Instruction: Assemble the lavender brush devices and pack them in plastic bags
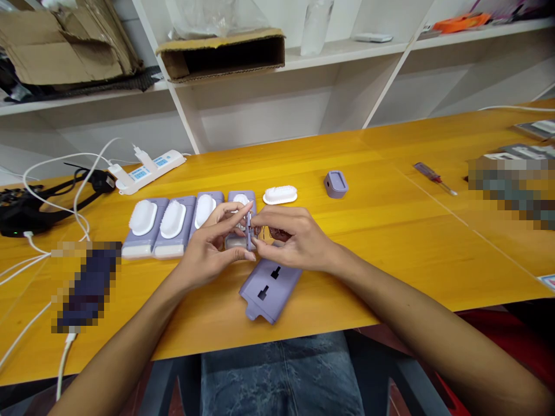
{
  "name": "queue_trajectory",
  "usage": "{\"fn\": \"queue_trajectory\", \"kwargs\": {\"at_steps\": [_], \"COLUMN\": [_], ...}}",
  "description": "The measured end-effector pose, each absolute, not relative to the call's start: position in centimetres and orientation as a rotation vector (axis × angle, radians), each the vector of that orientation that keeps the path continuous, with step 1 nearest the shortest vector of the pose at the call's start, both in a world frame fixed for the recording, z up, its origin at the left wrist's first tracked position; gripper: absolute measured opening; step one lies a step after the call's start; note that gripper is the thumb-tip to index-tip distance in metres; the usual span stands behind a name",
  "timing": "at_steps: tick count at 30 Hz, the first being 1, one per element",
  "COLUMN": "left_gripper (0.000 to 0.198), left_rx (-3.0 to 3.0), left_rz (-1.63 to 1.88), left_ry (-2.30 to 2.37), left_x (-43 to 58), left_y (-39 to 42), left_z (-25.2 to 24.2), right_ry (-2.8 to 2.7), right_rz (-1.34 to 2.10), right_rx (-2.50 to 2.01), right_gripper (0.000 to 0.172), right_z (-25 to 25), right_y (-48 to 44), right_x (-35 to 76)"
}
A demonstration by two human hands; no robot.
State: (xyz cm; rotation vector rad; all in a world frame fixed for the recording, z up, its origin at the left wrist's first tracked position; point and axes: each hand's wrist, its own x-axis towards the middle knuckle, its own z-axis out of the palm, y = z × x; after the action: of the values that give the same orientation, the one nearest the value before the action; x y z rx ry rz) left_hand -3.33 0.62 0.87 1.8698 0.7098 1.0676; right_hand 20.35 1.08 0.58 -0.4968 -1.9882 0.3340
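Observation:
Thumb and fingers of my left hand (212, 237) pinch a thin purple plastic part (248, 230), seen edge-on. From the other side, my right hand (295, 236) grips the same part with its fingertips. Some thin, wiry detail shows by the right fingers, too small to make out. Just below both hands lies a purple plastic panel (277, 289) with two dark keyhole-like slots. Behind the left hand stands a row of several purple cases, each topped by a white bristled brush (143, 217). A loose white brush (280, 195) and a small purple cap (336, 184) lie beyond the hands.
A white power strip (151, 171) with cables sits at the back left, beside a black strapped device (52, 202). A blurred-out dark phone-like object (89, 286) lies left. A screwdriver (435, 177) rests right. Shelves hold cardboard boxes (221, 55).

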Motion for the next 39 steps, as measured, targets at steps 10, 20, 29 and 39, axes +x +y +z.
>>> {"fn": "queue_trajectory", "kwargs": {"at_steps": [10, 20, 29, 39], "left_gripper": [0.075, 0.077, 0.071, 0.070], "left_rx": [1.898, 1.995, 2.277, 2.533], "left_rz": [1.054, 1.030, 1.129, 1.083], "left_ry": [0.689, 0.705, 0.725, 0.742], "left_x": [-3.2, -3.4, -3.4, -3.1], "left_y": [0.2, 0.0, -0.4, -0.7], "left_z": [1.2, 1.4, 1.1, 1.8], "right_ry": [-1.999, -2.027, -2.040, -1.958], "right_rz": [0.364, 0.291, 0.226, 0.408], "right_rx": [-0.510, -0.472, -0.499, -0.580], "right_gripper": [0.013, 0.012, 0.010, 0.016], "right_z": [0.4, 0.3, 0.1, 0.7], "right_y": [1.0, 1.2, 1.4, 0.8], "right_x": [20.2, 20.3, 20.5, 20.2]}}
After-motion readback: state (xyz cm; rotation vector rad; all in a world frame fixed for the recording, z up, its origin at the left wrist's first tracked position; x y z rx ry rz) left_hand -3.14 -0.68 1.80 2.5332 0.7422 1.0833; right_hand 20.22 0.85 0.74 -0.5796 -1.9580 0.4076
